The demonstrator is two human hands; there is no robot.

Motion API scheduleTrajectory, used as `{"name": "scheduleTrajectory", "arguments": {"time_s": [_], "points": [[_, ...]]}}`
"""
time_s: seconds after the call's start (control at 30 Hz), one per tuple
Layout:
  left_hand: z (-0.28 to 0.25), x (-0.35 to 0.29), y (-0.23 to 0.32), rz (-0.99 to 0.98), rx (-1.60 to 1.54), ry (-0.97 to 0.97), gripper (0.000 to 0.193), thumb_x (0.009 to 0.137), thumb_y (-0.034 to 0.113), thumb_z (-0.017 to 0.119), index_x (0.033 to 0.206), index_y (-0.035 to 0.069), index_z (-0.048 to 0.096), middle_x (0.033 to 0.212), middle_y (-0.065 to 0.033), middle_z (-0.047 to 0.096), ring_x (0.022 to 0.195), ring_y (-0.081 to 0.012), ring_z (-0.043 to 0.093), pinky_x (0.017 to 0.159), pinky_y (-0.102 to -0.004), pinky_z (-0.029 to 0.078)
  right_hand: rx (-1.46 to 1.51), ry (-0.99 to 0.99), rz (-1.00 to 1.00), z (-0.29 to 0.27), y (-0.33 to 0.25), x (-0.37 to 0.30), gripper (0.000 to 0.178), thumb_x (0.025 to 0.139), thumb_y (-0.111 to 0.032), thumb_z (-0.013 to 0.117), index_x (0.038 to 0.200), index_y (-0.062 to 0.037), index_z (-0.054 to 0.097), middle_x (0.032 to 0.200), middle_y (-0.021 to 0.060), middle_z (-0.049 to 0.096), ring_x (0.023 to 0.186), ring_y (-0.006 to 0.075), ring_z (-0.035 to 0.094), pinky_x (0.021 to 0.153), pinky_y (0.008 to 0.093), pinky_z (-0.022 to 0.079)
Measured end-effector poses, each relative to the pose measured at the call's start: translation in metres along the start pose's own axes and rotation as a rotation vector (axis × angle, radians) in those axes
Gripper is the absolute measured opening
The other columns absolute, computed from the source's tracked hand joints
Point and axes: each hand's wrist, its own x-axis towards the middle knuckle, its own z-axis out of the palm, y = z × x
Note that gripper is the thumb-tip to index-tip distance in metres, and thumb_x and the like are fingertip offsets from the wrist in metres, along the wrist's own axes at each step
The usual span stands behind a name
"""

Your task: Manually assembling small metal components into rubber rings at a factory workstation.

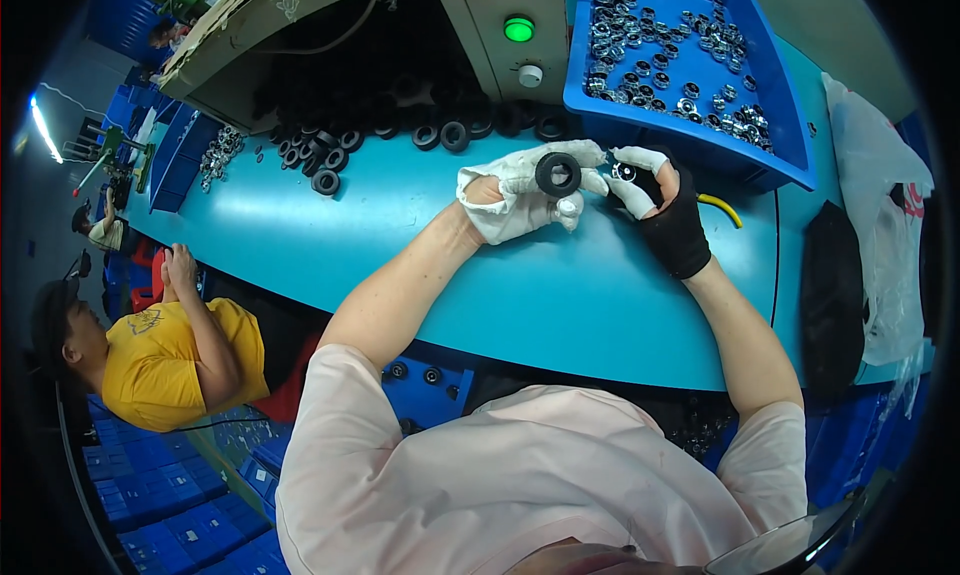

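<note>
Over the turquoise table (560,315), my left hand (505,197) wears a white glove and grips a thick black rubber ring (545,178), its round opening facing up. Close by on the right, my right hand (675,223) wears a black glove with white coverings on the fingertips. Its thumb and forefinger pinch a small shiny metal fitting (624,172). The two hands are nearly level with each other, with a narrow gap between ring and fitting. Loose black rubber rings (325,182) lie on the table beyond my left hand, piling into the dark opening of a machine housing.
Several shiny metal fittings fill a blue tray (745,165) at the far right. The beige housing carries a lit green lamp (519,29) and a knob (530,76). A yellow curved piece (720,210), a clear plastic bag (870,225) and a seated person (175,365) are around me.
</note>
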Motion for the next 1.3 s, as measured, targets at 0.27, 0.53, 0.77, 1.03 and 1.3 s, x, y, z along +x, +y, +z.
{"name": "scheduleTrajectory", "arguments": {"time_s": [0.27, 0.53, 0.77, 1.03, 1.3], "points": [[-0.003, 0.003, -0.004, 0.044, 0.150, 0.133, 0.058, 0.080, 0.021, 0.069, 0.129, 0.000, 0.044, 0.105, -0.0156, 0.059, 0.081, -0.0224, 0.061, 0.074, -0.0352, 0.055, 0.289, 0.059, 0.180, -0.002, -0.012, -0.006, 0.028, 0.079, -0.007, 0.068, 0.106, -0.0021, 0.060, 0.091, 0.0085, 0.063, 0.080, 0.0148, 0.062, 0.072, 0.0257, 0.049], [0.011, 0.003, -0.019, 0.081, 0.426, 0.529, 0.038, 0.085, 0.015, 0.063, 0.116, -0.002, 0.050, 0.098, -0.0117, 0.059, 0.085, -0.0217, 0.062, 0.075, -0.0374, 0.057, 0.183, 0.002, 0.003, 0.018, -0.033, -0.012, 0.031, 0.074, -0.005, 0.072, 0.104, -0.0046, 0.063, 0.090, 0.0090, 0.064, 0.081, 0.0181, 0.063, 0.070, 0.0260, 0.049], [0.020, 0.003, -0.023, 0.121, 0.379, 0.496, 0.034, 0.087, 0.017, 0.062, 0.113, -0.003, 0.054, 0.099, -0.0129, 0.060, 0.086, -0.0222, 0.063, 0.078, -0.0350, 0.055, 0.027, 0.060, -0.086, 0.017, -0.026, -0.009, 0.031, 0.073, -0.003, 0.073, 0.102, -0.0036, 0.063, 0.089, 0.0103, 0.062, 0.078, 0.0203, 0.062, 0.066, 0.0267, 0.049], [0.022, 0.003, -0.026, 0.083, 0.693, 0.500, 0.044, 0.085, 0.017, 0.066, 0.119, -0.006, 0.050, 0.105, -0.0138, 0.060, 0.092, -0.0200, 0.062, 0.079, -0.0300, 0.053, -0.193, -0.016, -0.193, 0.015, -0.013, -0.012, 0.032, 0.069, -0.001, 0.071, 0.099, -0.0030, 0.062, 0.092, 0.0135, 0.059, 0.077, 0.0263, 0.058, 0.066, 0.0315, 0.047], [0.024, 0.004, -0.022, 0.106, 0.769, 0.480, 0.039, 0.089, 0.018, 0.061, 0.118, -0.006, 0.051, 0.101, -0.0116, 0.061, 0.089, -0.0161, 0.061, 0.078, -0.0268, 0.052, -0.087, -0.065, 0.045, 0.013, -0.017, -0.012, 0.047, 0.077, -0.014, 0.072, 0.118, -0.0008, 0.052, 0.096, 0.0151, 0.062, 0.083, 0.0246, 0.061, 0.073, 0.0304, 0.049]]}}
